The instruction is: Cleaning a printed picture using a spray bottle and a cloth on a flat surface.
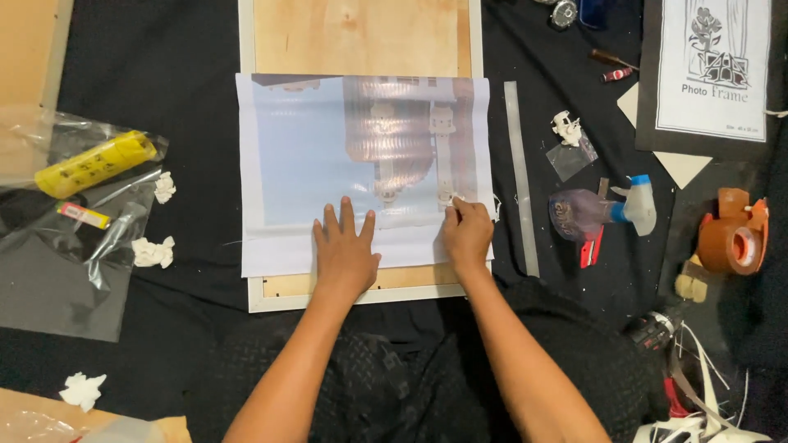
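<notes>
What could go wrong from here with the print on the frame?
1. The print lies a little askew on the wooden frame; only the left hand pins it flat, so it may slip further.
2. The right hand presses a small white wad onto the print, which could crease or smear it.
3. The spray bottle lies on its side close by; a leak might wet the print.

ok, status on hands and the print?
Left hand flat on the print, fingers spread. Right hand pressing a small white wad onto it. Print lies over the wooden frame. Nothing obstructing; clear strip alongside.
</notes>
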